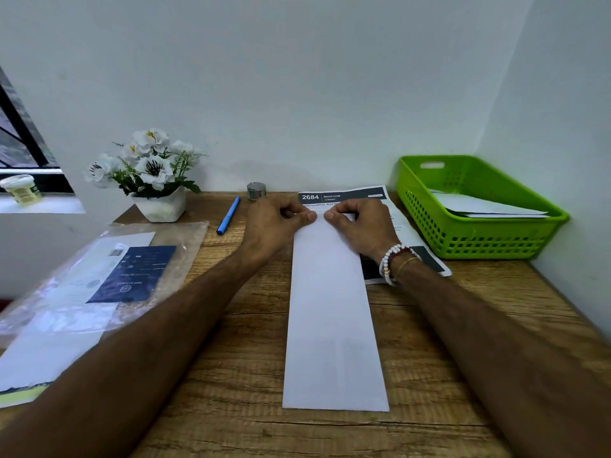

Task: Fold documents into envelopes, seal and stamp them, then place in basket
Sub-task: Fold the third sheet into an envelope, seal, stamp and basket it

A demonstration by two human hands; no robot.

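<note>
Document first: where does it lie?
— The folded document (pixel 334 325) lies flat as a long white strip down the middle of the wooden table (pixel 231 358). Its near end points toward the person, and its far end rests on a printed sheet (pixel 344 195) headed "2684 BEDROOM".

And the hands?
— Both are at that far end. The left hand (pixel 274 223) has its fingers curled, with the thumb on the paper's edge. The right hand (pixel 358 223) mirrors it, and the thumb tips almost meet. They seem to pinch the edge between thumb and fingers, though the knuckles hide the grip itself. Beaded bracelets (pixel 395 262) sit on the right wrist.

The basket?
— The green basket (pixel 479 239) stands in the right corner against the wall, apart from the hands. White papers (pixel 489 208) lie tilted inside it.

Anything else on the table?
— A blue pen (pixel 228 215) lies just left of the left hand, and a small grey roll (pixel 256 190) stands by the wall. A flower pot (pixel 158 206) is farther left, and a plastic packet (pixel 109 269) lies at the left edge.
</note>
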